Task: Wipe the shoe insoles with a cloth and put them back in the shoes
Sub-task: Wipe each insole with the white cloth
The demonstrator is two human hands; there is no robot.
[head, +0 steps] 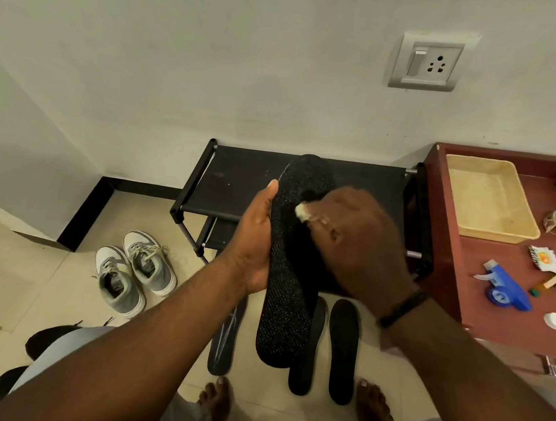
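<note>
The left hand [254,242] holds a black speckled insole [288,280] upright by its left edge, its grip wrapped round that edge with the thumb along the rim, above the black shoe rack [224,184]. The right hand [352,238] presses a small pale cloth [302,211], pinched in its fingers, against the insole's upper face. Three more dark insoles [342,351] lie on the floor [21,286] just in front of the bare feet, a grey pair of shoes [133,270] stands to the left, and a blue spray bottle [505,290] lies on the red-brown table [453,263] at right.
</note>
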